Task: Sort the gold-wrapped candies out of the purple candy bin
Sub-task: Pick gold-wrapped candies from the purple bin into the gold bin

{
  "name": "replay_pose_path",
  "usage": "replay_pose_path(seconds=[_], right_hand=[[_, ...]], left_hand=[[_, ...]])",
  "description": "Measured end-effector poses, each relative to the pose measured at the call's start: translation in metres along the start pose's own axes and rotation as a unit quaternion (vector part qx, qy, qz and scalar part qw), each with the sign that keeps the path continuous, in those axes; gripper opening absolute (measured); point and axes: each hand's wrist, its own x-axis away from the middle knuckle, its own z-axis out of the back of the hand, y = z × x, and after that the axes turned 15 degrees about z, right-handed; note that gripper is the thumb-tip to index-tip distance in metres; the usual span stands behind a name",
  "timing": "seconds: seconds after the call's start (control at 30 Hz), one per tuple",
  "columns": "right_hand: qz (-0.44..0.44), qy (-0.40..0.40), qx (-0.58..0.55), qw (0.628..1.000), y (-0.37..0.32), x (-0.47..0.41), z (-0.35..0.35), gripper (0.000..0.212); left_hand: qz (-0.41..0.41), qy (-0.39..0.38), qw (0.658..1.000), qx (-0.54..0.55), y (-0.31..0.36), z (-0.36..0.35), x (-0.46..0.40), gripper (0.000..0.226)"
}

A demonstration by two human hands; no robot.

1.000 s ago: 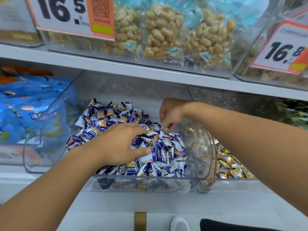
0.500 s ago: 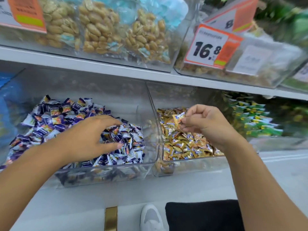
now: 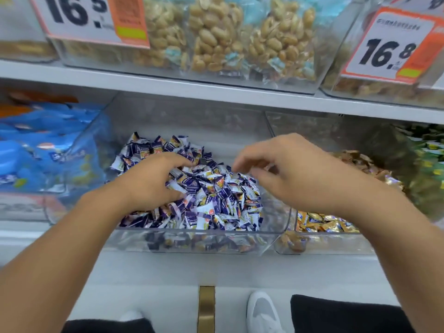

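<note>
A clear plastic bin (image 3: 192, 239) holds a heap of purple-and-white wrapped candies (image 3: 216, 198). My left hand (image 3: 149, 186) rests on the left side of the heap, fingers spread and pressed among the wrappers. Above the heap's right side hovers my right hand (image 3: 288, 174), fingers loosely curled and holding nothing that I can see. The gold-wrapped candies (image 3: 322, 224) lie in the neighbouring clear bin (image 3: 336, 243) on the right, partly hidden under my right forearm. No gold wrapper stands out in the purple heap.
Blue snack bags (image 3: 43, 150) fill the bin to the left, green packets (image 3: 430, 155) the far right. The shelf above carries peanut bags (image 3: 216, 37) and price tags (image 3: 389, 46). My shoes (image 3: 262, 311) show below the shelf front.
My right hand carried a gold candy to the right bin, let it go, and has come back over the purple heap with nothing in it. My left hand stayed on the heap.
</note>
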Motion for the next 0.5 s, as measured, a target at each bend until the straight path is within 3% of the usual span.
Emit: replay_pose_path(seconds=[0.1,0.17,0.3,0.4,0.47,0.5], right_hand=[[-0.083,-0.285,0.006,0.955,0.020,-0.060,-0.023,0.049],[-0.147,-0.379,-0.039,0.913,0.046,-0.083,-0.035,0.055],[-0.146,-0.400,0.075,0.902,0.080,-0.115,-0.048,0.063],[-0.114,-0.301,0.098,0.942,0.084,-0.120,-0.042,0.063],[-0.073,-0.218,0.062,0.971,0.072,-0.115,-0.031,0.056],[-0.056,-0.223,0.000,0.973,0.064,-0.108,-0.029,0.054]], left_hand=[[0.002,0.005,1.000,-0.009,-0.013,0.000,-0.003,0.061],[0.006,0.014,1.000,-0.009,-0.018,-0.002,-0.004,0.050],[0.032,0.044,0.998,-0.007,-0.029,-0.004,-0.009,0.037],[0.016,0.087,0.996,-0.003,-0.031,0.002,-0.010,0.038],[-0.019,0.106,0.994,0.016,-0.027,0.013,-0.004,0.058],[-0.029,0.082,0.996,0.008,-0.025,0.017,0.002,0.071]])
